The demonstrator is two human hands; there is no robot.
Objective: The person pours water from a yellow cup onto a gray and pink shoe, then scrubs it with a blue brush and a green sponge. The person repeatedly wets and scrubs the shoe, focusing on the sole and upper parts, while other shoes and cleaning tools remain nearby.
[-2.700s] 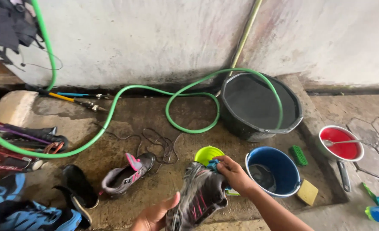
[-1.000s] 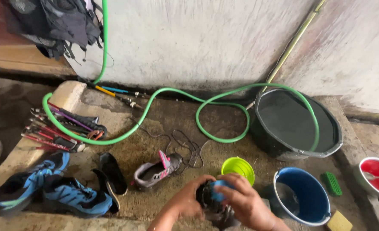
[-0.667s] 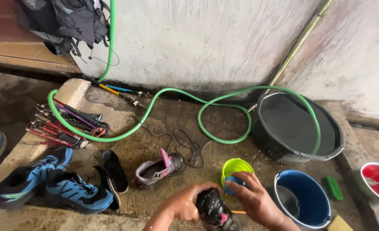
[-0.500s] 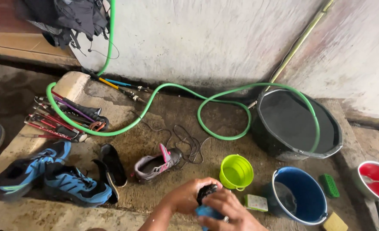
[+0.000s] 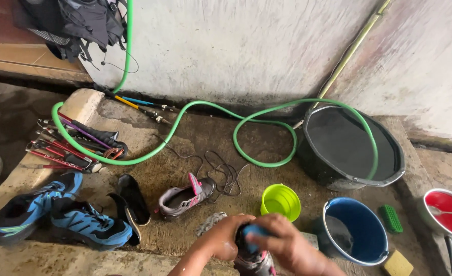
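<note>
Tub [image 5: 353, 148] and bucket [image 5: 356, 232] sit just right of the shoe [image 5: 251, 260], gripped by left hand [image 5: 221, 243] at bottom centre; right hand [image 5: 287, 245] fingers clamp a blue scrubber [image 5: 254, 232]. Wet grip could slip.

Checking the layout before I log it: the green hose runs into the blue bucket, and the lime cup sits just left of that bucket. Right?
Not quite. In the head view the green hose ends in the big black tub, not the blue bucket. The lime cup does sit just left of that bucket.
</note>
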